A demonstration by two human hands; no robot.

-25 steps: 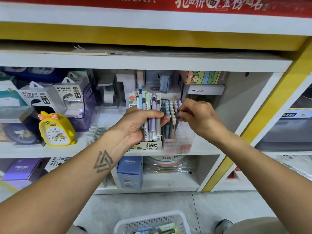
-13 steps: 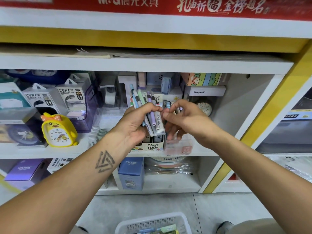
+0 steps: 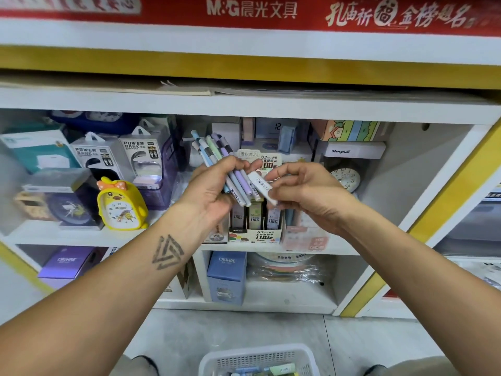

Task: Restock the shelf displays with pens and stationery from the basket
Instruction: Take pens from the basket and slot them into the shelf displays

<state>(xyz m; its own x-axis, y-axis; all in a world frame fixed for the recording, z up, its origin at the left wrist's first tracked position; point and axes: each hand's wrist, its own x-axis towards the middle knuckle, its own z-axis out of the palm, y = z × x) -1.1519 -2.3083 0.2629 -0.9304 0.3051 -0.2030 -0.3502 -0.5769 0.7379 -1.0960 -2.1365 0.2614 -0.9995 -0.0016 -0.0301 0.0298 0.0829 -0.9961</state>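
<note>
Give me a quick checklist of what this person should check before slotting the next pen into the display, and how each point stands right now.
1. Bundle of pens secure in the left hand: ok, fingers are curled round it.
2. One white pen singled out: ok, the right hand pinches it at the edge of the bundle.
3. White pen fully free of the bundle: cannot tell, its upper end lies against the left fingers.
4. Room in the clear pen holder on the shelf: cannot tell, the hands cover its top.
5. Lead display box standing upright beside it: ok.
6. More stock in the basket below: ok, items show inside.
</note>
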